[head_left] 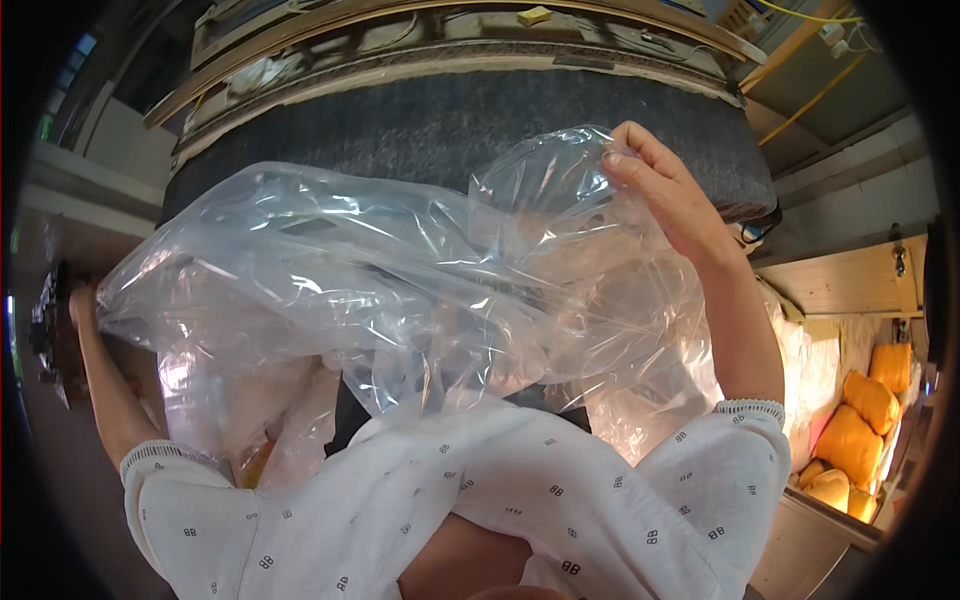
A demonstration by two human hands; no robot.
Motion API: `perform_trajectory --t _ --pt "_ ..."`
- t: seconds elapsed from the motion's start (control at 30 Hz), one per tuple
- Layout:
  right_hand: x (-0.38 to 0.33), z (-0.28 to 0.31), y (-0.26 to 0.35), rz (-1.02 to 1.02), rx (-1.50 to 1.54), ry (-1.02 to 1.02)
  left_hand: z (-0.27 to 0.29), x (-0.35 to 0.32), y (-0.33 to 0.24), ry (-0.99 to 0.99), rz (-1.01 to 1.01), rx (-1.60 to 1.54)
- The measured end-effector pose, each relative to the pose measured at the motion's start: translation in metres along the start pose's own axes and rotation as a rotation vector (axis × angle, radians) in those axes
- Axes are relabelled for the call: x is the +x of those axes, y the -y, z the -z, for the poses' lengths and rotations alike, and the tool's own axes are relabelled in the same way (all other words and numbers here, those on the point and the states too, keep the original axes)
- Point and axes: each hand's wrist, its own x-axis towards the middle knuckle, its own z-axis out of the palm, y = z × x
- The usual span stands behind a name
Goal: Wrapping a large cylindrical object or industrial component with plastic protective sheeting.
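A large sheet of clear plastic film (400, 250) stretches between my two hands, crumpled and shiny, over my lap and the near edge of a dark cloth-covered surface (400, 125). At the far left my left hand (82, 303) grips one end of the film, its fingers mostly turned out of sight. Up at the right my right hand (655, 175) pinches the film's other edge between thumb and fingers. Whether the film is a bag or a flat sheet I cannot tell. Its lower folds hang down in front of my white sleeves and shirt.
Wooden rails (440, 15) run behind the dark surface, with a small yellow block (534, 16) on them. Orange bundles (855, 430) lie in an open wooden compartment at the right. A yellow cord (815, 100) hangs at the upper right.
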Motion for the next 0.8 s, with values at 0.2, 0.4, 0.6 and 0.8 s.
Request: perform_trajectory --t 0.2,0.4,0.6,0.8 --pt "-0.023 -0.016 0.006 0.063 -0.058 -0.153 0.356 -0.314 -0.256 0.326 -0.897 -1.467" --pt "-0.033 -0.030 0.027 0.211 -0.121 -0.091 0.415 -0.486 -0.366 0.444 -1.395 -1.750" --pt "-0.068 0.066 -0.012 0.268 -1.145 -0.376 0.397 -0.500 -0.371 0.510 -1.250 -2.045" --pt "-0.095 0.020 -0.108 0.291 -1.269 -0.437 0.269 -0.403 -0.305 0.285 -0.602 -1.722"
